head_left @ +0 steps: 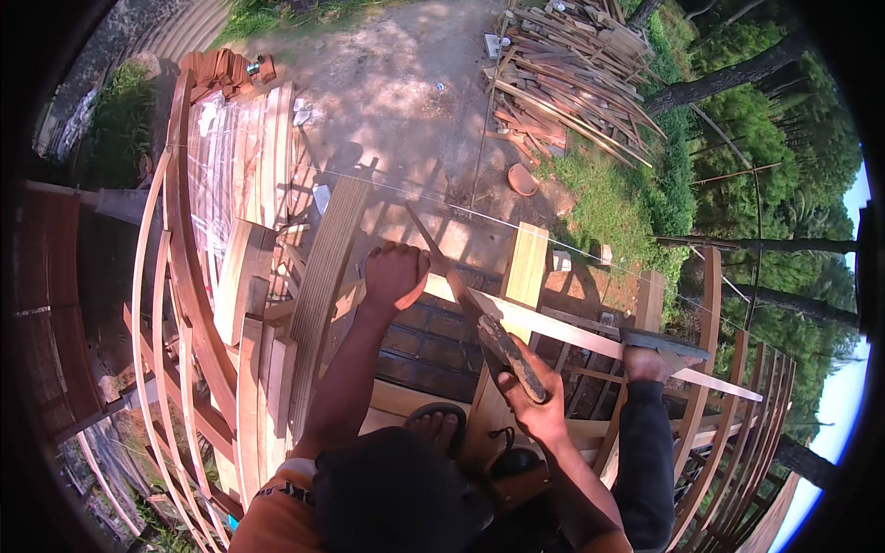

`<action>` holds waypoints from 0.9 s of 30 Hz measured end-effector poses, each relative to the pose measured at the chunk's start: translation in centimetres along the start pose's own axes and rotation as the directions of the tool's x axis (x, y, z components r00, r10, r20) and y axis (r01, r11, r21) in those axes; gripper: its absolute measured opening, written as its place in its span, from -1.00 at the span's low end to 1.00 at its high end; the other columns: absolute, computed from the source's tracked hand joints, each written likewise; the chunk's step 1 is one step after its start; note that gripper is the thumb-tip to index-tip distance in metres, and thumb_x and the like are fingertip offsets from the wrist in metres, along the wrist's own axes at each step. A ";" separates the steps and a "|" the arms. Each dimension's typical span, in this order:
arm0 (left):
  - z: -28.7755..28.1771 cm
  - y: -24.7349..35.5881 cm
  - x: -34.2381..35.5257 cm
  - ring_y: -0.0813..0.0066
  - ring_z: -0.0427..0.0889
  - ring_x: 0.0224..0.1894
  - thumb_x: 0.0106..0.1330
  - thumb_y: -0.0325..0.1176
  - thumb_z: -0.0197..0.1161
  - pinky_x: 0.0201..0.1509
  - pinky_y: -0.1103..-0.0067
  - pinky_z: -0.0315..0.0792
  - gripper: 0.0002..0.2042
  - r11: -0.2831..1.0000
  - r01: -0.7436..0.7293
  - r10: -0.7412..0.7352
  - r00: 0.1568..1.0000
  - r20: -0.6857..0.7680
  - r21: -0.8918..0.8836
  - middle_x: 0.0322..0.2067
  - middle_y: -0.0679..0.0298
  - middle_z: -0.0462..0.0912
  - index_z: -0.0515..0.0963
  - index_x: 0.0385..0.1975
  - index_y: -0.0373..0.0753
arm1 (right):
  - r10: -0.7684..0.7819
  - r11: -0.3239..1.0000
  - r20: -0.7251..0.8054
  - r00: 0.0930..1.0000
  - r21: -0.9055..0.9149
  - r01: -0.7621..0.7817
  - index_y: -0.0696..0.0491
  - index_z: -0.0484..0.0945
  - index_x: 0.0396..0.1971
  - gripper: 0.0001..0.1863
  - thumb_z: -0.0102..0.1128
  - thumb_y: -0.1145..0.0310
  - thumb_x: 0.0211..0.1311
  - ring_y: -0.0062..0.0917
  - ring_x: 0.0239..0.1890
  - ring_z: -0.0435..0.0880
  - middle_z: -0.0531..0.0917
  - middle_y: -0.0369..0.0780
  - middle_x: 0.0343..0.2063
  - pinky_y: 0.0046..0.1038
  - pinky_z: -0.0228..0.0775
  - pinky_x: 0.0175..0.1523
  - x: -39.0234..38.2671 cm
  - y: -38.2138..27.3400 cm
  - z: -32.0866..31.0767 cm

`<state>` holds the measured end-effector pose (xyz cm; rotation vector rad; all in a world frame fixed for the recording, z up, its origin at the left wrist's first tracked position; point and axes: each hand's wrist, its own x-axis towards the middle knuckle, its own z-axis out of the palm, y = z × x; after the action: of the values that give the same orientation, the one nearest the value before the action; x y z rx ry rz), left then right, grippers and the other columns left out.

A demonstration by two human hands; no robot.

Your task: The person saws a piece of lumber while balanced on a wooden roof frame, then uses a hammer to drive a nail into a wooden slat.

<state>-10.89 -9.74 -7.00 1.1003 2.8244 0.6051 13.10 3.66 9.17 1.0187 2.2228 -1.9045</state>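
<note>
My right hand (537,405) is closed around the worn, dark handle of a handsaw (445,263). Its narrow blade points away from me and crosses a pale wooden batten (590,339). Just left of the blade, my left hand (397,275) is curled shut at the batten, its fingers folded over; the far side of the grip is hidden. The batten runs off to the right, where my sandalled right foot (653,359) rests against it. My left foot (438,426), also in a sandal, stands on the timber below me.
I am up on open timber framing. A thick upright-looking beam (328,276) lies left of my left arm, and a yellowish rafter (525,263) extends ahead. A thin string (590,251) stretches across. Far below are a scrap-wood pile (572,83) and stacked clay tiles (219,72).
</note>
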 end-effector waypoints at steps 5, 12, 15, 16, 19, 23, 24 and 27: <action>0.7 0.1 0.4 0.13 0.66 -0.42 0.35 -0.18 0.06 -0.25 0.23 0.49 -0.67 0.995 -0.081 0.080 0.997 -0.020 -0.063 -0.56 0.13 0.67 0.63 -0.57 -0.21 | 0.218 0.974 -0.089 0.972 0.088 -0.210 0.33 0.40 0.27 -0.28 0.43 0.27 0.19 -0.53 0.09 0.63 0.66 -0.11 0.08 -0.48 0.38 0.26 -10.4 -3.9 -4.5; 1.0 -0.6 0.7 0.15 0.65 -0.43 0.35 -0.15 0.06 -0.25 0.25 0.51 -0.63 0.986 -0.146 0.139 0.986 -0.092 -0.079 -0.60 0.13 0.65 0.64 -0.59 -0.24 | 0.131 0.990 0.011 0.991 0.048 -0.131 0.20 0.43 0.29 -0.42 0.33 0.44 0.28 -0.59 0.10 0.61 0.68 -0.17 0.05 -0.48 0.40 0.22 -8.6 -3.4 -4.9; 0.9 -0.8 0.6 0.16 0.65 -0.42 0.36 -0.06 0.10 -0.25 0.27 0.51 -0.58 0.983 -0.168 0.161 0.983 -0.091 -0.071 -0.61 0.14 0.64 0.65 -0.59 -0.25 | 0.088 0.996 -0.020 0.996 0.000 -0.088 0.20 0.43 0.29 -0.42 0.32 0.43 0.28 -0.58 0.11 0.61 0.68 -0.16 0.05 -0.48 0.38 0.24 -8.2 -2.8 -4.3; 0.8 -0.7 0.7 0.16 0.65 -0.42 0.35 0.00 0.13 -0.25 0.28 0.50 -0.55 0.985 -0.159 0.153 0.984 -0.094 -0.061 -0.61 0.14 0.64 0.65 -0.59 -0.24 | 0.083 0.995 -0.002 0.997 -0.062 -0.083 0.21 0.43 0.29 -0.42 0.30 0.50 0.26 -0.55 0.12 0.61 0.67 -0.13 0.08 -0.48 0.36 0.26 -8.1 -2.7 -4.7; 0.4 -0.8 0.4 0.17 0.64 -0.43 0.32 0.11 0.18 -0.25 0.29 0.50 -0.50 0.988 -0.148 0.145 0.987 -0.069 -0.037 -0.62 0.15 0.63 0.65 -0.60 -0.24 | 0.039 0.999 0.015 0.999 -0.006 -0.038 0.24 0.42 0.29 -0.43 0.26 0.58 0.25 -0.55 0.13 0.61 0.66 -0.12 0.10 -0.48 0.37 0.25 -9.3 -1.9 -5.5; 0.2 -1.1 0.1 0.19 0.64 -0.43 0.33 0.10 0.18 -0.26 0.28 0.48 -0.51 0.990 -0.144 0.143 0.988 -0.062 -0.010 -0.62 0.15 0.64 0.64 -0.61 -0.23 | 0.018 0.998 0.039 0.999 0.054 -0.020 0.28 0.39 0.29 -0.43 0.20 0.63 0.24 -0.47 0.14 0.62 0.64 -0.10 0.12 -0.48 0.38 0.25 -10.8 -2.4 -5.7; 0.5 -0.9 0.3 0.19 0.64 -0.43 0.33 0.10 0.18 -0.26 0.28 0.48 -0.51 0.989 -0.148 0.147 0.987 -0.063 -0.024 -0.62 0.15 0.64 0.64 -0.61 -0.23 | 0.014 1.000 0.036 0.999 0.024 -0.015 0.29 0.39 0.29 -0.44 0.20 0.60 0.28 -0.45 0.14 0.61 0.64 -0.09 0.13 -0.48 0.38 0.25 -10.9 -2.7 -5.7; 1.6 0.5 0.9 0.19 0.64 -0.44 0.37 0.01 0.14 -0.28 0.27 0.47 -0.55 0.983 -0.178 0.174 0.981 -0.083 -0.034 -0.61 0.14 0.65 0.64 -0.61 -0.22 | 0.136 0.957 -0.060 0.989 0.265 -0.116 0.27 0.39 0.30 -0.45 0.21 0.56 0.30 -0.54 0.11 0.60 0.66 -0.10 0.09 -0.50 0.38 0.23 -8.3 -3.0 -4.3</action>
<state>-10.95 -8.25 -8.24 1.3586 2.7846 0.7329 19.74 3.77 16.43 1.2567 1.9227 -2.1753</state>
